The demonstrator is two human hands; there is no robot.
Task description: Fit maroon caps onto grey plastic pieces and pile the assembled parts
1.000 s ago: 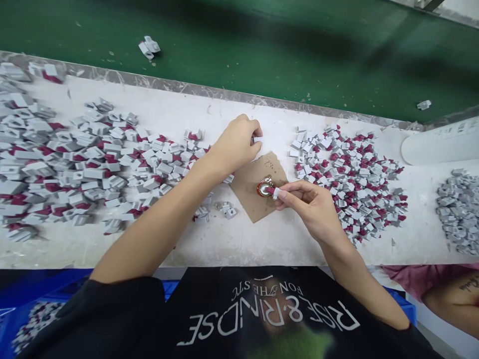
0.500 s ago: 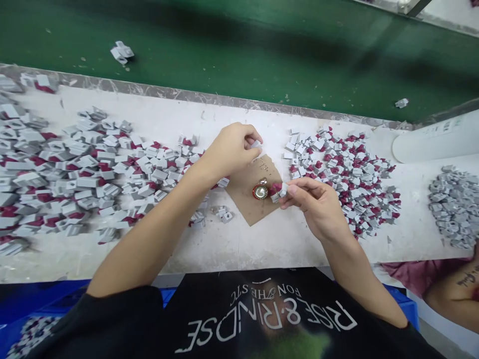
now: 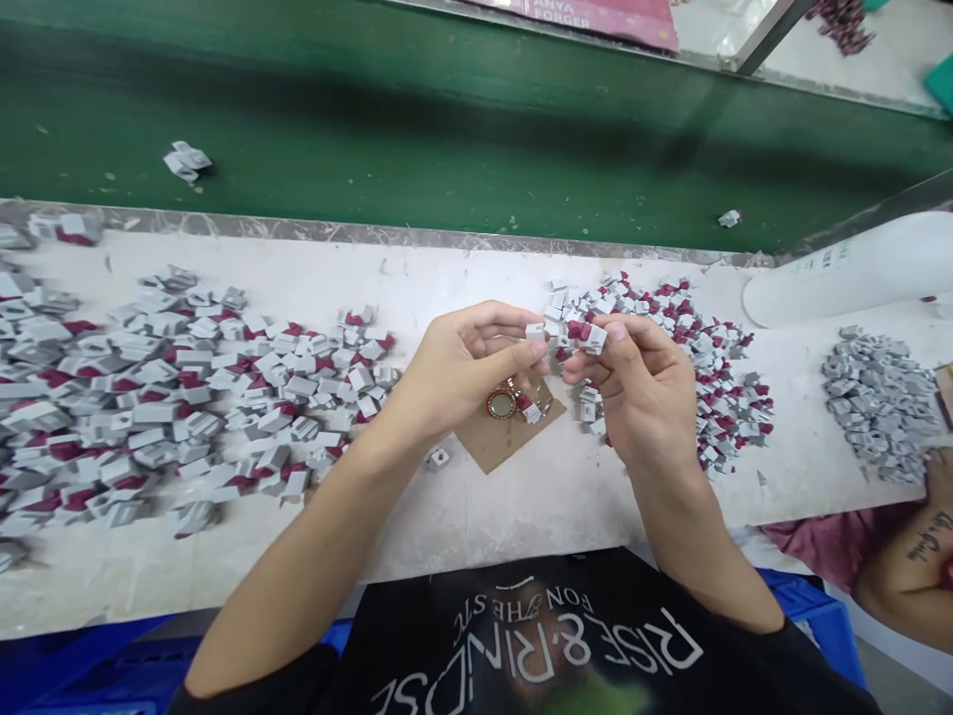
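My left hand (image 3: 476, 372) pinches a small pale grey plastic block (image 3: 536, 331) between thumb and fingers. Close beside it, my right hand (image 3: 647, 387) grips a grey plastic block with a maroon insert (image 3: 588, 336). The two pieces are held nearly level, a short way above the table; whether they touch, I cannot tell. Below my hands lies a brown cardboard piece (image 3: 487, 449), partly covered by my left hand. On it sit a round, red-rimmed metal object (image 3: 501, 401) and a grey-and-maroon piece (image 3: 529, 410).
Grey-and-maroon pieces spread across the left (image 3: 223, 387) and heap up at right (image 3: 719, 397). Farther right are a plain grey pile (image 3: 879, 407), a white cylinder (image 3: 856, 270) and another person's arm (image 3: 904, 571). A green belt (image 3: 417, 149) runs behind, carrying a few pieces.
Both hands have come together above the cardboard: my left moved toward the right, my right lifted its grey-and-maroon piece away from the round metal object. The camera view has shifted.
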